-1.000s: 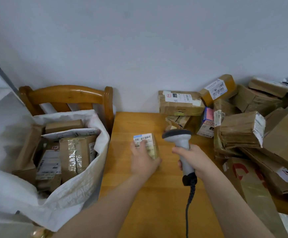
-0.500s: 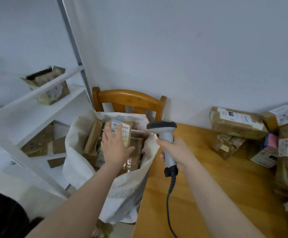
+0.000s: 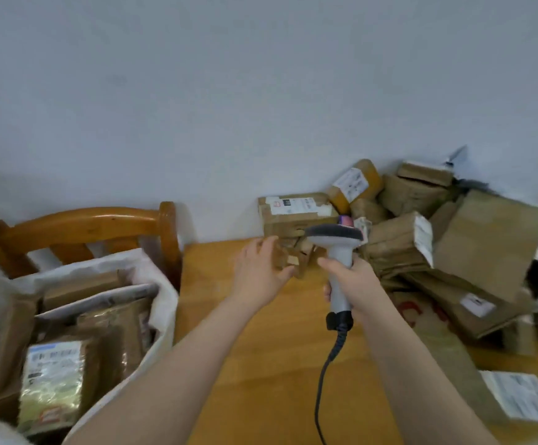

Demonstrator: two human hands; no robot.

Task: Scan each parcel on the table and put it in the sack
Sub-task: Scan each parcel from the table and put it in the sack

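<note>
My left hand (image 3: 258, 268) reaches over the wooden table (image 3: 261, 364) to a small crumpled brown parcel (image 3: 296, 255); its fingers and thumb curl round the parcel's left side. My right hand (image 3: 353, 284) grips the handle of a grey barcode scanner (image 3: 336, 239), whose head is just right of that parcel. The white sack (image 3: 165, 303) stands open at the left, full of parcels. A small taped parcel with a white label (image 3: 52, 380) lies on top in the sack.
A wooden chair (image 3: 84, 226) stands behind the sack. Several brown parcels are piled at the table's back right, among them a labelled box (image 3: 296, 210) against the wall. A flat parcel with a white label (image 3: 518, 399) lies at the right front. The scanner's cable hangs toward me.
My left hand carried the small labelled parcel from the table into the sack, let it go, and moved back to the crumpled parcel. My right hand has kept hold of the scanner.
</note>
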